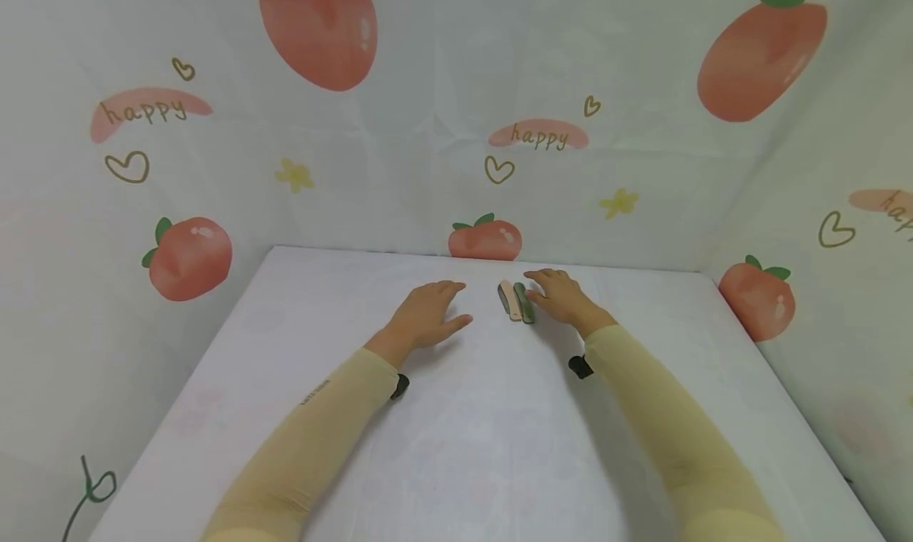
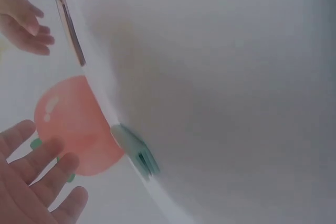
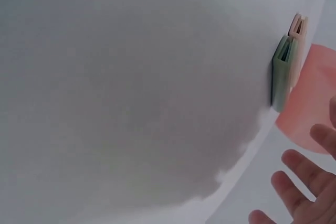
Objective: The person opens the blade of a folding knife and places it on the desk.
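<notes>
Small flat, folded pieces lie close together near the back of the table: a dark green one, a pink one and a green one. Their exact kind is unclear. My left hand hovers to their left, fingers extended, holding nothing. On the right, my right hand has its thumb near the green piece; contact is not plain. In the left wrist view, a green piece lies apart from a pink-edged piece. In the right wrist view, green and pink pieces lean together.
A white cloth covers the table. Behind it hangs a white curtain printed with red fruit, hearts and yellow flowers. Similar printed cloth rises along both sides.
</notes>
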`<move>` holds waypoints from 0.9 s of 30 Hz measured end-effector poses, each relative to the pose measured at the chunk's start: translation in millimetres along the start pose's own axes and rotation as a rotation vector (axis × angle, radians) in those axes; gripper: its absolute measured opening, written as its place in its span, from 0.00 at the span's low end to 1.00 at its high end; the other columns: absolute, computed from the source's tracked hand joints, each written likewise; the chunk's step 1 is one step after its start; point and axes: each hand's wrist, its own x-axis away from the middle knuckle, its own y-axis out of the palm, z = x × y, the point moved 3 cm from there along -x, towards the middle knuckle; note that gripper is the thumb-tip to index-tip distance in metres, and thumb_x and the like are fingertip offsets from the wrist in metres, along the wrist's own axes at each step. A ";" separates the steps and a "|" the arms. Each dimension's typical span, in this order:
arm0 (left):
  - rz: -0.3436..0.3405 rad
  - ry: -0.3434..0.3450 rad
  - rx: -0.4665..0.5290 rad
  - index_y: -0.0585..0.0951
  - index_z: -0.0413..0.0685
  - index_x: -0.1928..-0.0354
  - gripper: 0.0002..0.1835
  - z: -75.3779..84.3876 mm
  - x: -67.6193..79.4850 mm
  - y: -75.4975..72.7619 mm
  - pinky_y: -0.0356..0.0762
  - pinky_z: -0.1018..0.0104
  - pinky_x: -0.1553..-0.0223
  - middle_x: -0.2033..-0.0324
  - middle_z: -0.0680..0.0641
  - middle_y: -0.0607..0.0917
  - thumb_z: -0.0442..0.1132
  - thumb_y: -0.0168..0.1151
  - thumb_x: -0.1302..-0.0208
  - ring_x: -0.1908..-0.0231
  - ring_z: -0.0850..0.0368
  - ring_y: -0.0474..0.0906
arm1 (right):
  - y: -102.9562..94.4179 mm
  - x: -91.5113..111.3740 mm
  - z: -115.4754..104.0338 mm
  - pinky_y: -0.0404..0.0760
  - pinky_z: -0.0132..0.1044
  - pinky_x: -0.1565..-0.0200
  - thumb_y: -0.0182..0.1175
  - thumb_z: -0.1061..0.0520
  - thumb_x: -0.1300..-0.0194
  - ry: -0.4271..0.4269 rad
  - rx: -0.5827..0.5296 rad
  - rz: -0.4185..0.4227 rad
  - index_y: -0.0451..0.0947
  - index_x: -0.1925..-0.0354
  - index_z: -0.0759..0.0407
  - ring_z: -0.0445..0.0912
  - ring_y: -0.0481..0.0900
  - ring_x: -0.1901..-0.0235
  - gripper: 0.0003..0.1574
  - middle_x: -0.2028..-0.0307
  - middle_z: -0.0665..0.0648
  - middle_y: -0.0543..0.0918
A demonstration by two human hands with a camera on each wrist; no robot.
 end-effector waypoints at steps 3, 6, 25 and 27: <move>-0.015 -0.014 0.018 0.64 0.48 0.26 0.37 3.6 -2.4 2.0 0.60 0.53 0.30 0.30 0.44 0.70 0.61 0.52 0.27 0.30 0.46 0.65 | 4.1 -6.6 -0.9 0.59 0.67 0.36 0.52 0.50 0.22 0.019 -0.016 -0.019 0.65 0.29 0.61 0.68 0.61 0.33 0.30 0.33 0.70 0.68; -0.034 -0.032 0.030 0.64 0.48 0.26 0.37 7.6 -4.6 3.0 0.60 0.52 0.31 0.30 0.45 0.69 0.62 0.52 0.27 0.30 0.47 0.64 | 8.4 -12.8 -1.6 0.62 0.66 0.36 0.53 0.51 0.23 0.035 -0.012 -0.037 0.67 0.30 0.61 0.67 0.63 0.34 0.29 0.34 0.70 0.70; -0.029 -0.072 0.138 0.72 0.45 0.33 0.28 29.5 -11.5 10.2 0.64 0.54 0.33 0.35 0.45 0.76 0.56 0.52 0.25 0.34 0.48 0.71 | 11.7 -16.9 -10.9 0.76 0.47 0.49 0.61 0.54 0.28 0.360 -0.187 -0.205 0.66 0.39 0.66 0.53 0.76 0.54 0.27 0.45 0.67 0.77; -0.025 -0.080 0.138 0.72 0.46 0.32 0.28 31.2 -12.1 11.2 0.65 0.56 0.33 0.35 0.46 0.77 0.56 0.52 0.25 0.34 0.49 0.71 | 11.3 -16.3 -11.7 0.77 0.43 0.53 0.63 0.54 0.30 0.387 -0.214 -0.199 0.68 0.41 0.68 0.52 0.77 0.57 0.27 0.47 0.66 0.78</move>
